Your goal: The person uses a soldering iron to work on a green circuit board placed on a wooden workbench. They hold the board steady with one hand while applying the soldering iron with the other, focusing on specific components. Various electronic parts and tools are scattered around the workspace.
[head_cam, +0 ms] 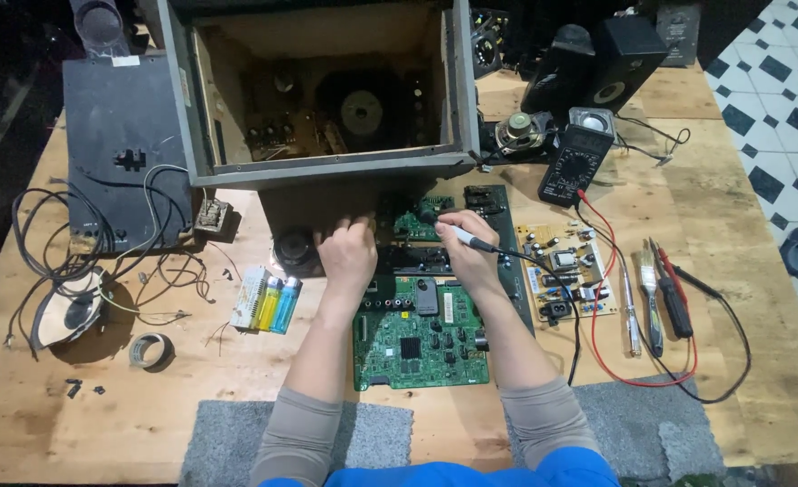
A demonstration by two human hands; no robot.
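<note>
Gripping a soldering iron w/ right hand fingers clamped on it, tip at the small green board below the open speaker box, left hand curled beside, contents unclear — slip could burn fingers or bridge joints.

Bright overhead light, sharp centre, dark upper-left corner, edges bowed

We see a digital multimeter with red and black leads at the counter's right, a brush beside screwdrivers, three lighters on our left, a tape roll, tangled wires, two black speakers behind
</note>
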